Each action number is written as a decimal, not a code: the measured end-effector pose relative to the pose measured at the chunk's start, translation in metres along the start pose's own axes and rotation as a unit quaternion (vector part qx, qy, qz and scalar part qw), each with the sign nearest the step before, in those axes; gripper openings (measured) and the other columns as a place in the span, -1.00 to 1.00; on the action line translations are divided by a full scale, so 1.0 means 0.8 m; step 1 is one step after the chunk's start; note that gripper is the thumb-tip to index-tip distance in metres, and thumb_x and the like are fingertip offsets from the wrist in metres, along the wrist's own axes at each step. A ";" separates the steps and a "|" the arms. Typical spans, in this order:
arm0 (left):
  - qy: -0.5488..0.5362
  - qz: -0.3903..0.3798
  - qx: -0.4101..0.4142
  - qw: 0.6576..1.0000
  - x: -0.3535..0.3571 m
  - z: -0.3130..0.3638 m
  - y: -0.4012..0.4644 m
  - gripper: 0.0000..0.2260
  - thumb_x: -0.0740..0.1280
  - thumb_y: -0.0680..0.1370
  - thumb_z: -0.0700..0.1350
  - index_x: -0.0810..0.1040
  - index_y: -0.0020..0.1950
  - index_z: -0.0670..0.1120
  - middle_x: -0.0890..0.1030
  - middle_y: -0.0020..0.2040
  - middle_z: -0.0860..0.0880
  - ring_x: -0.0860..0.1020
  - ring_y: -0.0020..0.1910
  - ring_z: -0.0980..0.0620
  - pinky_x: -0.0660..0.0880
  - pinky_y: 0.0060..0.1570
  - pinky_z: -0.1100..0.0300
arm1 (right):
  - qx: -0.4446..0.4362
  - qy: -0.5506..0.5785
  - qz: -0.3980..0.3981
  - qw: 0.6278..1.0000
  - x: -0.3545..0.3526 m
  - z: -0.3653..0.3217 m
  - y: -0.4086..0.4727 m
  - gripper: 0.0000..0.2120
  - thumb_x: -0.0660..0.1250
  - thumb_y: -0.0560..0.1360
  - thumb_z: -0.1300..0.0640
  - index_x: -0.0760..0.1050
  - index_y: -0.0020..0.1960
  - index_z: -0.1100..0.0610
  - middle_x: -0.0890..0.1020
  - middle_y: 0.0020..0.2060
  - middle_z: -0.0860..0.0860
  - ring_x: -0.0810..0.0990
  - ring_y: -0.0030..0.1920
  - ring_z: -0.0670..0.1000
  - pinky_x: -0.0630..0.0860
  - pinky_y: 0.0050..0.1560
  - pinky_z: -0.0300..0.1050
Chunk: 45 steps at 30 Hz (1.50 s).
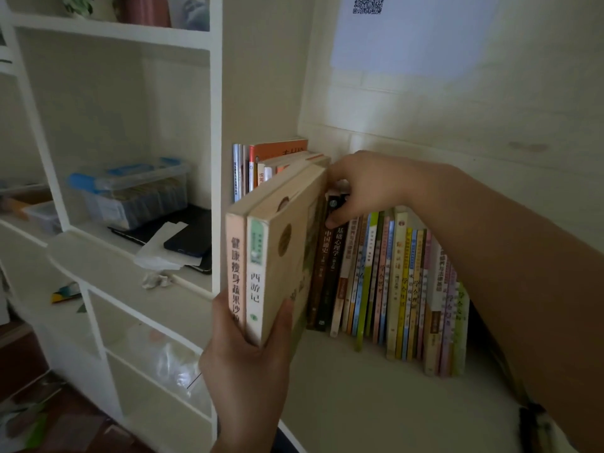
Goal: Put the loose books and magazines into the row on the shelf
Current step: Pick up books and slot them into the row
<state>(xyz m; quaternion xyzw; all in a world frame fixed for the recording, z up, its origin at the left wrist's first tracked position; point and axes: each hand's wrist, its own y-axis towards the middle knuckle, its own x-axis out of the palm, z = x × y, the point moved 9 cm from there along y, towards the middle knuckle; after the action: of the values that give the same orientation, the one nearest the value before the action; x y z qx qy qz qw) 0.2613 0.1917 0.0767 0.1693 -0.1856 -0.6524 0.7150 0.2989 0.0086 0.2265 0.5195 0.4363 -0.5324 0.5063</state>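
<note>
While you face a cream-white shelf [376, 397] set against a pale wall, a sheet of paper with a QR code [367, 3] hangs high on that wall. To your left stands a white bookcase [215, 93] with open compartments. One compartment holds a clear storage box with a blue lid [130, 191], a dark phone [189, 240] lying on white paper, and a crumpled tissue [156, 280] near the front edge. Dim light leaves the lower left corner of the room too blurred to read.

Your left hand [248, 361] grips two thick books [261, 256] from below, thumb curled on the right cover and fingers behind the left one. They are held upright with their long axis vertical and tilted slightly back, spines facing you, one pink and one with a green label. These two sit at the left end of the shelf, just in front of a few more books [261, 161] that stand against the bookcase side.

Your right hand [362, 188] reaches in from the right, fingers curled over the top of the dark-spined books [327, 269] at the left end of the row [402, 289]. That row stands upright on the shelf, spines outward, leaning a little, with thin colourful volumes running to the right.
</note>
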 end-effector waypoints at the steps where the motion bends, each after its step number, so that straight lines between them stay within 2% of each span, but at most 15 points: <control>1: 0.010 0.001 -0.002 1.000 0.000 -0.004 0.002 -0.58 0.52 0.32 -0.11 0.37 0.03 0.12 0.45 -0.25 0.43 0.42 -0.20 0.61 0.37 -0.34 0.64 | -0.001 0.002 0.000 1.000 0.000 0.000 0.000 -0.46 0.49 0.32 -0.07 0.48 0.26 -0.01 0.55 0.10 -0.07 0.48 0.05 -0.04 0.33 -0.01 -0.21; 8: -0.017 -0.110 -0.063 0.992 0.005 -0.038 0.007 -0.46 0.53 0.27 -0.06 0.39 0.15 0.18 0.56 -0.19 0.36 0.54 -0.14 0.38 0.48 -0.31 0.44 | -0.001 0.027 -0.027 0.999 -0.001 0.003 0.001 -0.50 0.43 0.39 -0.06 0.42 0.29 -0.03 0.46 0.07 -0.16 0.41 0.09 -0.10 0.28 0.06 -0.19; 10: -0.029 -0.152 -0.103 0.983 0.011 -0.047 0.007 -0.47 0.53 0.29 -0.11 0.42 0.19 0.10 0.55 -0.15 0.28 0.55 -0.12 0.23 0.46 -0.24 0.35 | 0.015 0.049 -0.049 0.997 -0.003 0.005 0.000 -0.68 0.26 0.51 -0.07 0.49 0.19 0.05 0.55 0.09 -0.04 0.47 0.06 -0.05 0.34 -0.04 -0.16; 14: -0.054 -0.159 -0.151 0.974 0.012 -0.049 0.009 -0.53 0.50 0.32 -0.21 0.46 0.17 -0.02 0.49 -0.15 0.22 0.53 -0.02 -0.05 0.44 -0.10 0.17 | 0.065 0.038 -0.060 0.995 -0.012 0.009 0.013 -0.63 0.04 0.62 0.03 0.51 0.16 0.22 0.54 0.10 0.18 0.45 -0.18 -0.07 0.33 -0.19 -0.29; 17: -0.059 -0.159 -0.165 0.972 0.012 -0.051 0.011 -0.48 0.51 0.32 -0.19 0.45 0.24 0.01 0.51 -0.11 0.24 0.53 -0.08 0.06 0.45 -0.07 0.16 | 0.083 0.028 -0.069 0.994 -0.018 0.012 0.032 -0.67 0.15 0.57 0.03 0.52 0.18 0.19 0.54 0.14 0.14 0.49 -0.07 0.02 0.41 -0.10 -0.20; 19: -0.065 -0.169 -0.171 0.969 0.014 -0.056 0.014 -0.46 0.53 0.30 -0.19 0.41 0.19 0.07 0.49 -0.11 0.24 0.50 -0.08 0.07 0.44 0.07 0.09 | 0.085 0.014 -0.089 0.992 -0.014 0.013 0.046 -0.66 0.17 0.56 -0.04 0.52 0.18 0.15 0.58 0.10 0.10 0.53 -0.15 -0.01 0.45 -0.18 -0.18; 23: -0.094 -0.229 -0.178 0.952 0.023 -0.056 0.022 -0.58 0.51 0.32 -0.20 0.44 0.11 -0.10 0.55 -0.08 -0.06 0.50 -0.14 0.04 0.41 0.18 0.02 | 0.076 0.017 -0.117 0.990 0.004 0.013 0.069 -0.76 0.10 0.58 -0.13 0.48 -0.04 -0.04 0.57 -0.10 -0.06 0.50 -0.25 -0.16 0.38 -0.26 -0.23; 25: -0.085 -0.143 -0.186 0.968 0.010 -0.060 0.027 -0.55 0.49 0.31 -0.35 0.53 0.16 -0.08 0.55 -0.08 -0.02 0.53 0.00 -0.08 0.37 0.26 -0.03 | 0.060 0.040 -0.101 0.992 0.004 0.013 0.074 -0.80 0.07 0.59 -0.12 0.42 -0.08 -0.10 0.54 -0.17 -0.15 0.45 -0.26 -0.27 0.36 -0.24 -0.34; 28: -0.030 -0.028 -0.128 0.991 -0.007 -0.039 0.037 -0.37 0.51 0.24 -0.39 0.55 -0.08 0.37 0.58 0.01 -0.03 0.53 0.03 -0.12 0.38 0.23 -0.12 | 0.060 0.098 -0.094 0.989 0.004 0.021 0.065 -0.84 0.07 0.62 0.01 0.38 -0.09 -0.11 0.41 -0.30 -0.24 0.38 -0.41 -0.37 0.29 -0.47 -0.59; 29: -0.031 -0.009 -0.110 0.993 -0.015 -0.030 0.040 -0.36 0.53 0.23 -0.35 0.52 -0.03 0.37 0.57 0.03 -0.06 0.54 0.02 -0.13 0.39 0.21 -0.11 | 0.067 0.105 -0.094 0.988 0.005 0.027 0.062 -0.84 0.09 0.61 0.01 0.40 -0.09 -0.11 0.42 -0.30 -0.24 0.38 -0.39 -0.36 0.30 -0.46 -0.58; 31: -0.027 -0.039 -0.070 0.996 -0.013 -0.018 0.043 -0.45 0.60 0.20 -0.13 0.53 0.14 0.10 0.59 0.05 -0.10 0.55 -0.04 -0.12 0.42 0.15 -0.05 | 0.102 0.105 -0.092 0.985 0.009 0.048 0.056 -0.86 0.16 0.57 -0.06 0.46 -0.12 -0.11 0.49 -0.27 -0.19 0.44 -0.29 -0.26 0.36 -0.32 -0.40; 33: -0.011 -0.061 -0.040 0.997 -0.015 0.003 0.045 -0.39 0.51 0.11 0.12 0.54 0.12 -0.02 0.59 -0.01 -0.03 0.54 -0.12 -0.06 0.46 0.06 0.04 | 0.133 0.072 -0.080 0.985 0.010 0.069 0.051 -0.81 0.21 0.52 -0.09 0.54 -0.06 -0.03 0.56 -0.17 -0.08 0.52 -0.19 -0.12 0.38 -0.15 -0.22; 38: -0.117 -0.041 -0.049 0.991 -0.005 0.038 0.068 -0.65 0.58 0.25 -0.13 0.49 -0.13 0.11 0.58 -0.38 0.32 0.58 -0.28 0.27 0.42 -0.42 0.48 | 0.159 0.043 -0.062 0.984 0.005 0.090 0.038 -0.68 0.23 0.46 -0.12 0.62 0.00 0.05 0.62 -0.01 0.02 0.57 -0.01 0.01 0.47 0.18 0.01; 40: -0.169 -0.046 -0.017 0.984 0.005 0.055 0.080 -0.70 0.53 0.27 -0.09 0.51 -0.12 0.16 0.58 -0.30 0.42 0.56 -0.22 0.42 0.40 -0.41 0.58 | 0.157 0.046 -0.053 0.985 0.004 0.091 0.038 -0.68 0.23 0.46 -0.09 0.63 -0.02 0.08 0.63 -0.01 0.04 0.58 -0.01 0.03 0.48 0.17 0.02; 45: -0.244 -0.043 0.059 0.967 0.030 0.078 0.091 -0.67 0.45 0.28 -0.03 0.55 0.03 0.05 0.65 -0.04 0.25 0.61 -0.01 0.20 0.52 -0.14 0.42 | 0.153 0.052 -0.051 0.986 0.006 0.093 0.041 -0.64 0.20 0.51 -0.07 0.60 0.07 0.15 0.60 0.07 0.08 0.55 0.06 0.05 0.45 0.15 -0.08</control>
<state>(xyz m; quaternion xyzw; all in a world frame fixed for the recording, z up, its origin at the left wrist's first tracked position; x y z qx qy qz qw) 0.2962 0.1743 0.1675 0.0545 -0.3853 -0.6918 0.6082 0.3237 -0.0693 0.2297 0.5952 0.4009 -0.5902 0.3697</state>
